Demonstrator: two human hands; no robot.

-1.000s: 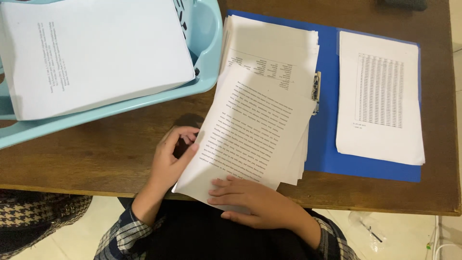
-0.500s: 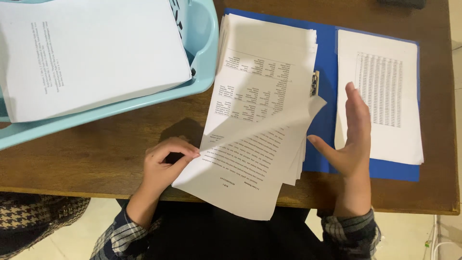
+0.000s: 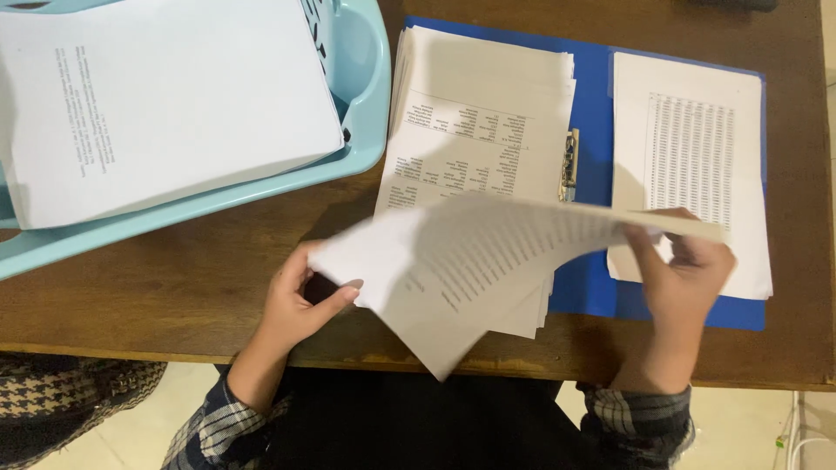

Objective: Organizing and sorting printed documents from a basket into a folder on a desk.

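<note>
A printed sheet of paper (image 3: 488,261) is lifted off the middle stack of pages (image 3: 479,113) and hangs blurred in the air. My left hand (image 3: 300,300) pinches its left edge near the table's front. My right hand (image 3: 684,278) grips its right end, above the right-hand stack of pages (image 3: 697,130). Both stacks lie on an open blue folder (image 3: 596,174) with a metal clip (image 3: 570,164) at its middle.
A light blue plastic basket (image 3: 366,113) at the upper left holds a thick white paper stack (image 3: 174,96). The brown wooden table (image 3: 174,270) ends just in front of me. A dark object (image 3: 736,4) sits at the far edge.
My right hand went from open beside the folder to gripping the sheet's right end. The sheet rose off the middle stack and swung toward the right.
</note>
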